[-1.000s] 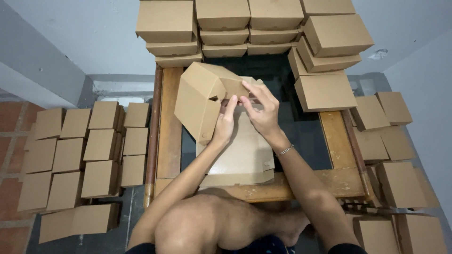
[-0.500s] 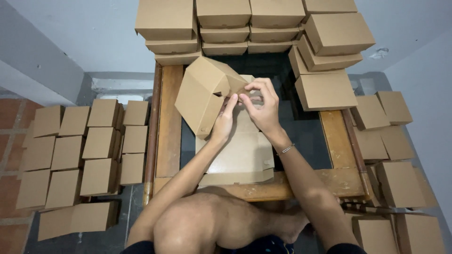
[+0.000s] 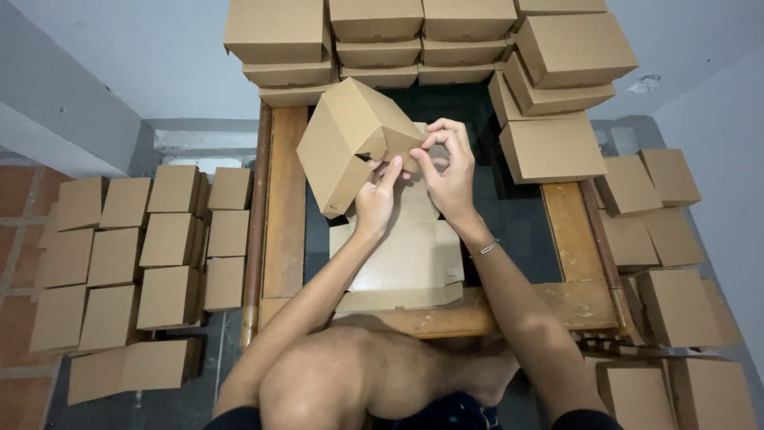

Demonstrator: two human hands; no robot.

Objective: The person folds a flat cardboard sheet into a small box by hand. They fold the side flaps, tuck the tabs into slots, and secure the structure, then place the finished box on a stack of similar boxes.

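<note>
Cardboard box, brown and half folded, sits tilted above the middle of the wooden table, its closed top leaning toward ten o'clock and its open flap edge facing four o'clock. The left hand is at five o'clock of the box, fingers straight and pressed against the underside of the flap, thumb touching the cardboard edge. The right hand is at three o'clock of the box, its fingers curled and pinching the small flap tab at the box's corner; a thin bracelet circles that wrist. Below both hands, at six o'clock, a stack of flat unfolded blanks lies on the table's dark centre. At twelve o'clock a wall of finished boxes is piled in rows against the far edge, with more stacked at two o'clock. At nine o'clock, on the floor, rows of small folded boxes stand close together; at four o'clock further boxes lie on the floor. A bare knee shows at six o'clock.
</note>
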